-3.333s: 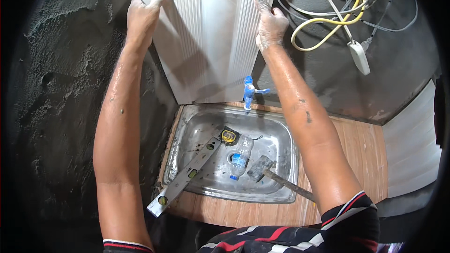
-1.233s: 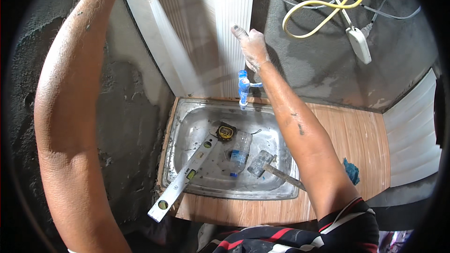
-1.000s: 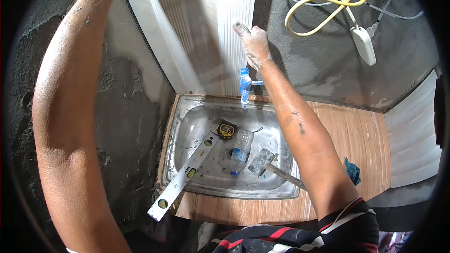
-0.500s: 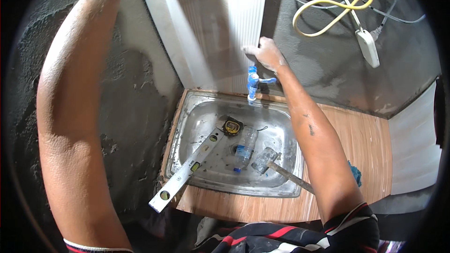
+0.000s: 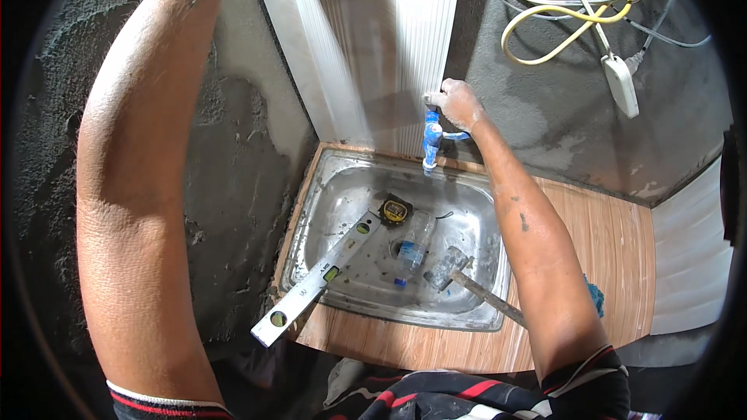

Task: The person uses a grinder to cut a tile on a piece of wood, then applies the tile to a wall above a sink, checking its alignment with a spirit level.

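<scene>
Head view. Tall white ribbed panel (image 5: 369, 54) stands against the grey plastered wall (image 5: 537, 101), lower end just behind the steel sink (image 5: 342, 194) set in the wood-grain bench (image 5: 607, 241). Right hand (image 5: 459, 105), dusted white, at the panel's right edge, just above the blue plastic tap (image 5: 433, 138); thumb toward the edge, fingers bent. Cannot tell whether it grips or merely presses. Left forearm (image 5: 144, 187) reaches up; left hand beyond the upper border, state unknown. In the sink: silver spirit level (image 5: 319, 276) leaning out over the rim, black-and-yellow tape measure (image 5: 395, 210), grey-headed mallet (image 5: 447, 267). Step, as I judge it: steadying the panel upright. Any further adjustment calls for even pressure and clearance from the tap.
</scene>
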Demonstrator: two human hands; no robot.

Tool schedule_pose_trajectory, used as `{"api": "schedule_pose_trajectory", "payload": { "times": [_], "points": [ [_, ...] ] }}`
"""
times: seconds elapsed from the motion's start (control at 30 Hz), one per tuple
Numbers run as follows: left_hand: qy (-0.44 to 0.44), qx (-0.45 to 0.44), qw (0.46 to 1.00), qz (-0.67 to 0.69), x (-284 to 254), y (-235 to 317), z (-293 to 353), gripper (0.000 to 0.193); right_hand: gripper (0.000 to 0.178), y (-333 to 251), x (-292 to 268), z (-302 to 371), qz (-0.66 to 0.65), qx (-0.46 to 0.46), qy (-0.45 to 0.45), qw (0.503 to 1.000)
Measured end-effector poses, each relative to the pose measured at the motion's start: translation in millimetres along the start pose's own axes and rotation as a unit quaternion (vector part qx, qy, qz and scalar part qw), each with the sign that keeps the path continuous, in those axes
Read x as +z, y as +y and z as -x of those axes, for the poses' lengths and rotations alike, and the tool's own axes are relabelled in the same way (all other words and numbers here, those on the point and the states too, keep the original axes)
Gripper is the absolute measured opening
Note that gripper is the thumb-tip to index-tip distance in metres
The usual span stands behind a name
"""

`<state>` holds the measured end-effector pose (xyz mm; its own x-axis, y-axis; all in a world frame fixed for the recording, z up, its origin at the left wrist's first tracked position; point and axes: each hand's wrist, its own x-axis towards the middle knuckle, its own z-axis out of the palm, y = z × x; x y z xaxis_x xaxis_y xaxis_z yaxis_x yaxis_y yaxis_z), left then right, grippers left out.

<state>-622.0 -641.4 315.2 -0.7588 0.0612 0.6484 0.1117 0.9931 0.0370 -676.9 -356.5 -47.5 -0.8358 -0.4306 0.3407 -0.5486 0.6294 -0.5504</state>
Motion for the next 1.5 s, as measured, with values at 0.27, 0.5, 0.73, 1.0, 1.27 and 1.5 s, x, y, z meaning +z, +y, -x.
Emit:
{"api": "schedule_pose_trajectory", "payload": {
  "times": [0.27,0.5,0.73,1.0,1.27,1.5],
  "points": [
    [-0.036,0.000,0.995,-0.090,-15,20,9,0.104,0.048,-18,-21,22,-0.060,0.086,-0.039,0.994],
    [0.021,0.022,0.991,-0.129,-15,31,23,0.076,0.028,-32,-80,127,-0.291,0.081,0.109,0.947],
    [0.091,0.038,0.992,-0.074,-14,29,42,0.072,0.025,-69,-98,333,-0.285,0.242,0.103,0.922],
    [0.102,0.068,0.989,-0.085,-17,30,44,0.055,0.013,-89,-40,499,0.067,0.132,0.181,0.972],
    [0.135,0.091,0.985,-0.064,22,0,22,0.067,0.017,-106,-30,510,0.125,0.042,0.189,0.973],
    [0.140,0.106,0.984,-0.030,25,-6,18,0.072,0.019,-41,-97,536,0.155,0.152,0.439,0.872]
  ]
}}
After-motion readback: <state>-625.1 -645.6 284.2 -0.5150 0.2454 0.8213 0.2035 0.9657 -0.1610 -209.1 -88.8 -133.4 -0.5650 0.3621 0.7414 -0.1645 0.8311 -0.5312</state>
